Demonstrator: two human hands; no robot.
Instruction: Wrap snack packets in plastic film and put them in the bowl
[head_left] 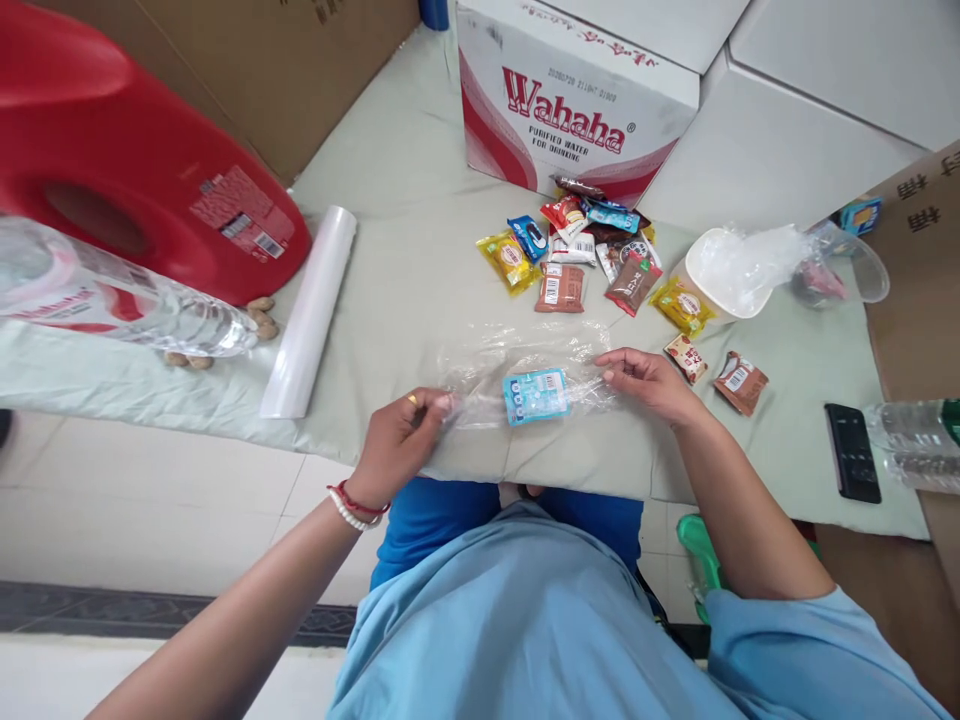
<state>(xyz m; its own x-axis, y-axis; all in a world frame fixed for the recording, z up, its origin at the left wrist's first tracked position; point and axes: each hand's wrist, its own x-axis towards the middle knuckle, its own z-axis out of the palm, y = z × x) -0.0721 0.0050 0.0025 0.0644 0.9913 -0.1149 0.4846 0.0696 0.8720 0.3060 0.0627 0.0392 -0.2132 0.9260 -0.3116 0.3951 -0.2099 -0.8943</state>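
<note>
A sheet of clear plastic wrap [469, 355] lies spread on the table's front edge, with a light-blue snack packet [536, 395] in its middle. At the wrap's left end, my left hand [405, 430] pinches the film between thumb and fingers. My right hand [649, 380] grips the opposite end, its fingertips closed on the crinkled film. Whether the wrap passes over or only under the packet I cannot tell. Beyond the film is a pile of small wrapped snacks [571, 248] in yellow, red, blue and brown.
To the left are a roll of plastic film [311, 315], a water bottle [127, 290] and a large red jug [172, 170]. A Wahaha carton [570, 110] stands behind the snacks. At right are a white tub [705, 265] with crumpled plastic, loose packets and a black phone [853, 453].
</note>
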